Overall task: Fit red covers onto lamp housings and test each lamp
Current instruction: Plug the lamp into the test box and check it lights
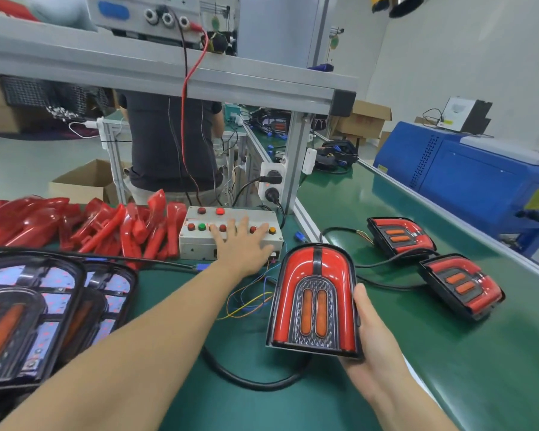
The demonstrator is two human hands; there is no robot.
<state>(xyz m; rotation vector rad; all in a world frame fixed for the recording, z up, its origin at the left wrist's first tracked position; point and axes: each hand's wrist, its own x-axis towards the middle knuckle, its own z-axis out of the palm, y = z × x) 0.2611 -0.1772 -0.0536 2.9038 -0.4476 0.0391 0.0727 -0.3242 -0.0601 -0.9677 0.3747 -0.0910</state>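
Now your right hand [367, 334] grips the covered lamp [315, 297] by its right edge, tilted toward you above the bench [386, 213]; keep its face in view. Your left hand [243, 247] lies flat, fingers spread, on the test box [231, 234] at 11 o'clock; press one button at a time. Loose wires [246, 301] run between them. Spare covers [106, 227] lie at 10, finished lamps [433, 259] at 2.
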